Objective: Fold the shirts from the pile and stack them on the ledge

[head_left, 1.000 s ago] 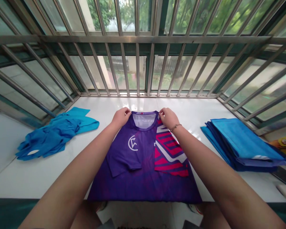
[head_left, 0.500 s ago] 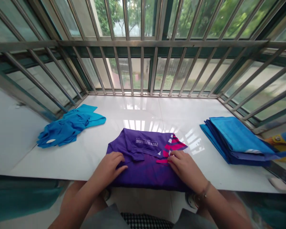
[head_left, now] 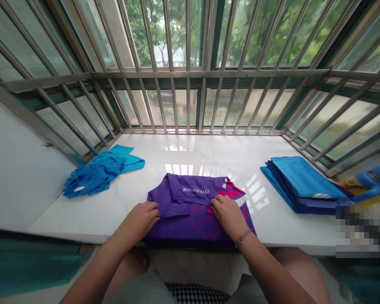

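Observation:
A purple T-shirt (head_left: pixel 190 226) with pink-and-white patterned parts and white print lies partly folded in front of me, its lower part hanging over the near edge of the white ledge. At the shirt's left side, my left hand (head_left: pixel 144 219) is closed, fingertips pinching the folded sleeve's edge. My right hand (head_left: pixel 228 213) bends over the right part, its fingers closed on fabric beside the pink area. My palm and fingers hide some of the pattern there.
A crumpled blue garment (head_left: pixel 103 171) lies on the white ledge (head_left: pixel 202 152) at the left. Folded blue clothes (head_left: pixel 307 179) are stacked at the right, beside a blue-and-yellow object (head_left: pixel 367 183). Metal window bars (head_left: pixel 188 105) enclose the back and sides.
My right hand has moved left and slightly up across the shirt, uncovering more of its right edge. The sleeve by my left hand lies flatter. The view has tilted up a little.

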`<state>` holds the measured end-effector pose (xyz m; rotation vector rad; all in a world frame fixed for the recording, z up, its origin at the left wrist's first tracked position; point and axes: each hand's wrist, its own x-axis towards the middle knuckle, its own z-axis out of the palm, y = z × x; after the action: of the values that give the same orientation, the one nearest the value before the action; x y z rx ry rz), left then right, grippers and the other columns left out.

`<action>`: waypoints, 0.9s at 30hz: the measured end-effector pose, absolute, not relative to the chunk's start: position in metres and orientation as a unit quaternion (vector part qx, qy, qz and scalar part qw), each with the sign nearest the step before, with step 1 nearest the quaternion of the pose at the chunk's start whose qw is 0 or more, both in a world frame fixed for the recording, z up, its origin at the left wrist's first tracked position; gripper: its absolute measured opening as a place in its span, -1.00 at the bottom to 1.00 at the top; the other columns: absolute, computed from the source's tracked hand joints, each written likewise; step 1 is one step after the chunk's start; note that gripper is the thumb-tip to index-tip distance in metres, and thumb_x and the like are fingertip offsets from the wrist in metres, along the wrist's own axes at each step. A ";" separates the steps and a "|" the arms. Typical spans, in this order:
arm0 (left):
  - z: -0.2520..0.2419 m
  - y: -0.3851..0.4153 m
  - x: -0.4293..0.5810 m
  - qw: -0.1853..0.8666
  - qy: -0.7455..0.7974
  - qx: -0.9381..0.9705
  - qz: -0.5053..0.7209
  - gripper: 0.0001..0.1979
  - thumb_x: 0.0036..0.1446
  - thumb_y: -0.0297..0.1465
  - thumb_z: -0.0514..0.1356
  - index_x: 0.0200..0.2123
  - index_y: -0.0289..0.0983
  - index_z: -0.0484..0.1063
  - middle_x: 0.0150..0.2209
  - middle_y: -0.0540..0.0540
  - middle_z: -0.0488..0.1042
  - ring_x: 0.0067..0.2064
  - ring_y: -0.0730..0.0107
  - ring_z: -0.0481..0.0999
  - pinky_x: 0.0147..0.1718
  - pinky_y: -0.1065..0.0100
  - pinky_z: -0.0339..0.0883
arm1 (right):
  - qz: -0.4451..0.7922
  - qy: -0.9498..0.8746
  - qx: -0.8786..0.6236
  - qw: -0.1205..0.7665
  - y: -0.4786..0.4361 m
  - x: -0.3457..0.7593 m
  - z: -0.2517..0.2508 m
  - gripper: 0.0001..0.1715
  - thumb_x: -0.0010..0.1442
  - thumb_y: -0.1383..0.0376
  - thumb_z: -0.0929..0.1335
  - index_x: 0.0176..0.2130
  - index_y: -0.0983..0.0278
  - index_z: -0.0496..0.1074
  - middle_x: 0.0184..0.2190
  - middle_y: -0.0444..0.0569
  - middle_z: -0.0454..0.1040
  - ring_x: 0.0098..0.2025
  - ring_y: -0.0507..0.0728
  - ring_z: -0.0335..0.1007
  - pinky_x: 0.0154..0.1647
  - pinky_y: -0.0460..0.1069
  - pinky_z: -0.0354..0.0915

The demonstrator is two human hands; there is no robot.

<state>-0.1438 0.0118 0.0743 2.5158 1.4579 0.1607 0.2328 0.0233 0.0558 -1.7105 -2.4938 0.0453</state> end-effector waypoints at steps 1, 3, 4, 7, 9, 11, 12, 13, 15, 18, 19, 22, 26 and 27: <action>0.079 0.012 -0.145 0.125 0.497 0.857 0.049 -0.81 0.42 -0.26 0.21 -0.21 -0.09 0.64 -0.09 -0.15 0.65 -0.08 0.13 0.61 -0.01 0.11 0.47 | 0.013 -0.824 -0.564 0.057 0.023 0.235 0.056 -0.80 0.51 0.28 0.33 -0.07 0.18 0.58 -0.07 0.07 0.58 -0.04 0.25 0.49 -0.08 0.09 0.34; 0.088 0.016 -0.145 0.131 0.504 0.853 0.037 -0.79 0.40 -0.18 0.25 -0.25 -0.11 0.62 -0.16 -0.15 0.64 -0.12 0.11 0.61 -0.05 0.12 0.47 | 0.012 -0.825 -0.563 0.057 0.024 0.239 0.058 -0.76 0.52 0.28 0.30 -0.10 0.18 0.58 -0.08 0.07 0.58 -0.06 0.24 0.49 -0.07 0.09 0.34; 0.092 0.021 -0.142 0.123 0.511 0.850 0.038 -0.76 0.41 -0.16 0.24 -0.25 -0.12 0.61 -0.18 -0.16 0.64 -0.12 0.09 0.60 -0.06 0.11 0.47 | 0.011 -0.824 -0.563 0.059 0.024 0.241 0.060 -0.73 0.53 0.27 0.28 -0.12 0.19 0.58 -0.09 0.07 0.58 -0.07 0.24 0.49 -0.06 0.09 0.34; 0.101 0.048 -0.123 0.092 0.528 0.841 0.075 -0.72 0.47 -0.20 0.15 -0.20 -0.14 0.62 -0.14 -0.19 0.65 -0.06 0.05 0.61 0.02 0.08 0.45 | 0.000 -0.809 -0.581 0.084 0.034 0.247 0.069 -0.67 0.56 0.22 0.24 -0.14 0.20 0.56 -0.11 0.09 0.59 -0.08 0.23 0.50 -0.02 0.09 0.34; 0.102 0.071 -0.107 0.083 0.540 0.831 0.105 -0.72 0.48 -0.26 0.10 -0.10 -0.14 0.63 -0.06 -0.21 0.66 0.03 0.05 0.61 0.10 0.09 0.43 | -0.003 -0.773 -0.624 0.110 0.048 0.251 0.075 -0.66 0.56 0.22 0.22 -0.11 0.21 0.54 -0.12 0.11 0.61 -0.07 0.24 0.52 0.01 0.08 0.34; 0.098 0.096 -0.090 0.077 0.575 0.806 0.117 -0.69 0.48 -0.25 0.09 0.03 -0.16 0.61 0.00 -0.24 0.67 0.08 0.04 0.62 0.11 0.12 0.43 | 0.009 -0.717 -0.686 0.126 0.068 0.253 0.078 -0.67 0.56 0.19 0.21 -0.04 0.23 0.52 -0.12 0.13 0.63 -0.07 0.24 0.56 -0.02 0.06 0.33; 0.095 0.108 -0.083 0.073 0.604 0.785 0.115 -0.66 0.49 -0.22 0.09 0.11 -0.18 0.59 0.02 -0.26 0.67 0.08 0.02 0.63 0.08 0.13 0.45 | 0.021 -0.687 -0.716 0.126 0.078 0.254 0.077 -0.67 0.56 0.16 0.23 0.00 0.25 0.50 -0.12 0.14 0.65 -0.08 0.24 0.58 -0.06 0.06 0.33; 0.091 0.120 -0.077 0.070 0.634 0.762 0.108 -0.62 0.49 -0.18 0.09 0.18 -0.20 0.55 0.02 -0.28 0.68 0.07 -0.01 0.64 0.04 0.13 0.46 | 0.034 -0.661 -0.740 0.121 0.089 0.256 0.076 -0.66 0.56 0.13 0.24 0.05 0.27 0.48 -0.10 0.15 0.65 -0.09 0.25 0.60 -0.11 0.05 0.33; 0.083 0.141 -0.070 0.075 0.683 0.721 0.092 -0.53 0.48 -0.10 0.10 0.27 -0.22 0.48 0.00 -0.30 0.70 0.03 -0.06 0.67 -0.05 0.13 0.47 | 0.055 -0.632 -0.766 0.103 0.110 0.258 0.071 -0.62 0.54 0.12 0.27 0.14 0.31 0.44 -0.06 0.17 0.66 -0.08 0.25 0.62 -0.16 0.04 0.33; 0.069 0.161 -0.070 0.110 0.703 0.698 0.077 -0.62 0.46 -0.13 0.13 0.15 -0.18 0.56 -0.04 -0.25 0.72 0.01 -0.02 0.68 -0.08 0.19 0.46 | 0.064 -0.633 -0.766 0.093 0.132 0.265 0.061 -0.66 0.56 0.24 0.23 0.18 0.29 0.43 0.01 0.14 0.65 0.00 0.21 0.62 -0.12 0.02 0.33; 0.064 0.165 -0.072 0.116 0.704 0.697 0.077 -0.67 0.45 -0.16 0.14 0.06 -0.17 0.60 -0.05 -0.22 0.72 0.01 0.01 0.68 -0.08 0.21 0.46 | 0.062 -0.636 -0.763 0.093 0.136 0.267 0.057 -0.67 0.57 0.27 0.21 0.16 0.27 0.44 0.02 0.13 0.65 0.01 0.20 0.61 -0.10 0.01 0.33; 0.049 0.165 -0.078 0.093 0.706 0.697 0.087 -0.70 0.45 -0.16 0.13 -0.08 -0.16 0.62 -0.07 -0.19 0.70 0.00 0.05 0.66 -0.09 0.23 0.46 | 0.048 -0.646 -0.757 0.087 0.143 0.274 0.049 -0.65 0.58 0.28 0.17 0.10 0.26 0.49 0.03 0.15 0.60 -0.02 0.20 0.59 -0.09 0.02 0.34; 0.034 0.162 -0.088 0.028 0.691 0.710 0.134 -0.68 0.47 -0.13 0.13 -0.03 -0.16 0.60 0.00 -0.22 0.61 0.08 0.05 0.60 0.04 0.21 0.46 | 0.018 -0.666 -0.742 0.078 0.143 0.279 0.047 -0.66 0.56 0.27 0.22 0.14 0.24 0.51 0.11 0.23 0.52 0.07 0.28 0.49 -0.02 0.07 0.35; 0.032 0.163 -0.091 0.023 0.682 0.716 0.148 -0.69 0.46 -0.14 0.14 -0.01 -0.17 0.60 0.02 -0.23 0.60 0.11 0.05 0.58 0.09 0.20 0.45 | 0.009 -0.679 -0.730 0.076 0.144 0.280 0.048 -0.65 0.55 0.25 0.23 0.16 0.23 0.51 0.13 0.24 0.51 0.12 0.30 0.46 0.02 0.08 0.35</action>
<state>-0.0911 0.1633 0.0322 2.2178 2.1102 0.4592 0.2795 0.1437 0.0477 -2.1894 -2.0354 0.0260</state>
